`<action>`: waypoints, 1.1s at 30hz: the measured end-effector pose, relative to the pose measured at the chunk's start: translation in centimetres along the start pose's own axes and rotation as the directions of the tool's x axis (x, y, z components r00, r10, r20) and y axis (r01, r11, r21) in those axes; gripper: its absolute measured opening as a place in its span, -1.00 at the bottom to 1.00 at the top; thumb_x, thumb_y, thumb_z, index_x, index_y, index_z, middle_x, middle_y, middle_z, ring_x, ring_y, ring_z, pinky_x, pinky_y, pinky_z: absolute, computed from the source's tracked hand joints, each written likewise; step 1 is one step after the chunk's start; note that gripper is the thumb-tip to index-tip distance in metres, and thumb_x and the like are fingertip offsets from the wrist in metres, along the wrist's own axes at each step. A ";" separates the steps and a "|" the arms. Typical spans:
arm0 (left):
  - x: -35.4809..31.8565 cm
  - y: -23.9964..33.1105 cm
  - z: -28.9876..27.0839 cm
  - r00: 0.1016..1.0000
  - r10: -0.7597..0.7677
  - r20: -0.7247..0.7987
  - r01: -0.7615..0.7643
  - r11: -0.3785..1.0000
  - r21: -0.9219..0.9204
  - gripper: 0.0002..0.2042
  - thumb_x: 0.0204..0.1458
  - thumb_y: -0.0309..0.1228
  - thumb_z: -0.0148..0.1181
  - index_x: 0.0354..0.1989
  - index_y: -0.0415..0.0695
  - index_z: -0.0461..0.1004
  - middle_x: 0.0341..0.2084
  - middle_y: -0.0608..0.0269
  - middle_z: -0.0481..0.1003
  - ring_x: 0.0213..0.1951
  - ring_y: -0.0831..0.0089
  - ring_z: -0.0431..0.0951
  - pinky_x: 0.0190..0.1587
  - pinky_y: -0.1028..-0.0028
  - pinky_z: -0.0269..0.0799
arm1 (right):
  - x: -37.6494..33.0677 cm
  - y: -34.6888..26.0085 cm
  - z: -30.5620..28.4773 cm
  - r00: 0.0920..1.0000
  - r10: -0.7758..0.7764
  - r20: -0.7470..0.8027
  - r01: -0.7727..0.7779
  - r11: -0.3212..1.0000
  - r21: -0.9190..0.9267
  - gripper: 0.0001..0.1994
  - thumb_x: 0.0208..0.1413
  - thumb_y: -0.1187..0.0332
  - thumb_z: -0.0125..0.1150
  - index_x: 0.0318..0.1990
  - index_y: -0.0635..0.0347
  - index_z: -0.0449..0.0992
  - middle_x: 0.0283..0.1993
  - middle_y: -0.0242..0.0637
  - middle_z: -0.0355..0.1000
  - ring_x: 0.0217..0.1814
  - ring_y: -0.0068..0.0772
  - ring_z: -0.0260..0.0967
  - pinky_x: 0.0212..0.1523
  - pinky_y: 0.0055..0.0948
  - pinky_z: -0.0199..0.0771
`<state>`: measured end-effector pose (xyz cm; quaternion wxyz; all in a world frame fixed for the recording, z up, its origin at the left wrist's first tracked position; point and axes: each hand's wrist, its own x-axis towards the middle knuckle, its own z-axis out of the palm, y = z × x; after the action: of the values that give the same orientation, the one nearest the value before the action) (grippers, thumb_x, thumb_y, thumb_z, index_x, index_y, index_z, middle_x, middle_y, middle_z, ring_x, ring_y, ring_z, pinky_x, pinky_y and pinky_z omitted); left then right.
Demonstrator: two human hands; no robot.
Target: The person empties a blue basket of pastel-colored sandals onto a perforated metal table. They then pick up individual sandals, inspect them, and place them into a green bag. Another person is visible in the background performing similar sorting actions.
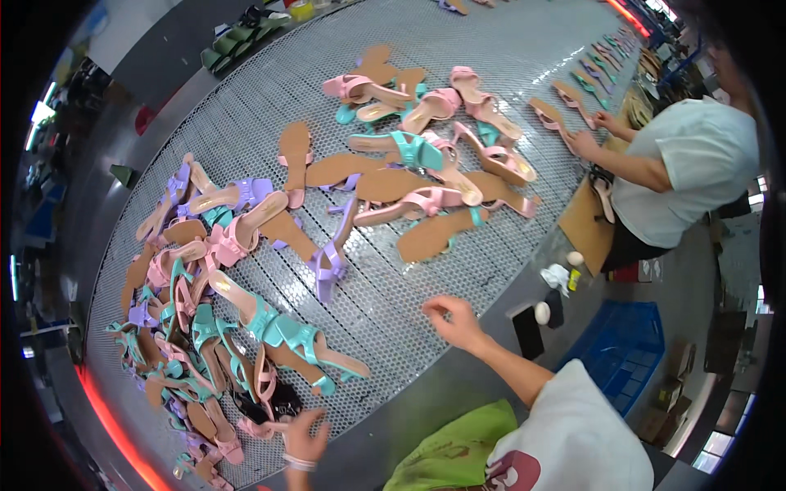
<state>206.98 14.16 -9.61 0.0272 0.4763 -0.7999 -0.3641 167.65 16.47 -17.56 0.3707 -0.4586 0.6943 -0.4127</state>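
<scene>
My left hand point(304, 434) reaches into a heap of heeled sandals at the lower left of the metal mesh belt point(385, 303); its fingers close on a pink sandal point(260, 426) at the heap's near edge. My right hand point(453, 320) hovers over bare mesh near the belt's front edge, fingers loosely curled and holding nothing. A teal sandal point(295, 337) lies between the two hands. A lilac sandal point(328, 262) lies further up the belt.
Pink, teal and lilac sandals point(426, 155) and tan soles are scattered across the belt's middle. Another person in a white shirt point(696, 172) handles sandals at the right edge. A blue crate point(626, 348) stands on the floor at right. Small bottles point(569, 270) sit on the belt's rim.
</scene>
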 end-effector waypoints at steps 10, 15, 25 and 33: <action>-9.7 5.6 14.8 0.992 -0.124 0.038 0.129 0.906 -0.403 -0.82 0.03 -0.40 0.16 -0.50 -0.25 0.41 -0.68 -0.01 0.40 -0.65 0.28 0.41 -0.52 0.38 0.32 | -18.7 -1.7 0.2 0.986 0.143 0.090 -0.148 0.988 0.044 -0.85 0.04 0.45 0.14 -0.25 0.30 0.53 -0.42 -0.20 0.52 -0.45 -0.47 0.45 -0.38 -0.45 0.42; -12.6 -2.0 14.2 0.945 -0.319 -0.071 0.269 0.883 -0.384 -0.84 0.03 -0.44 0.15 -0.52 -0.24 0.39 -0.76 0.28 0.36 -0.66 0.61 0.30 -0.59 0.52 0.23 | -20.0 -5.1 1.8 0.995 0.003 0.101 -0.012 0.997 0.081 -0.83 0.04 0.45 0.13 -0.22 0.31 0.52 -0.39 -0.23 0.53 -0.42 -0.48 0.46 -0.35 -0.48 0.44; -18.7 -6.8 19.3 0.932 -0.362 0.027 0.344 0.857 -0.383 -0.82 -0.09 -0.46 0.21 -0.30 -0.25 0.48 -0.49 0.12 0.54 -0.47 0.38 0.54 -0.32 0.43 0.47 | -27.7 -2.1 0.7 0.983 0.178 0.051 -0.181 0.981 0.064 -0.84 0.08 0.47 0.11 -0.21 0.32 0.52 -0.37 -0.30 0.53 -0.40 -0.59 0.42 -0.32 -0.54 0.44; -18.6 -8.3 21.6 0.862 -0.505 0.031 0.482 0.801 -0.355 -0.79 -0.14 -0.42 0.24 -0.30 -0.22 0.50 -0.47 0.15 0.50 -0.42 0.35 0.52 -0.27 0.41 0.47 | -25.0 -0.7 -0.1 0.985 0.136 0.103 -0.148 0.981 0.122 -0.84 0.08 0.47 0.10 -0.22 0.33 0.51 -0.38 -0.31 0.52 -0.40 -0.60 0.42 -0.32 -0.55 0.43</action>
<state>214.90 38.38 -24.84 0.0419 0.6670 -0.5688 -0.4793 175.40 39.91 -13.43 0.4605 -0.4018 0.6789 -0.4070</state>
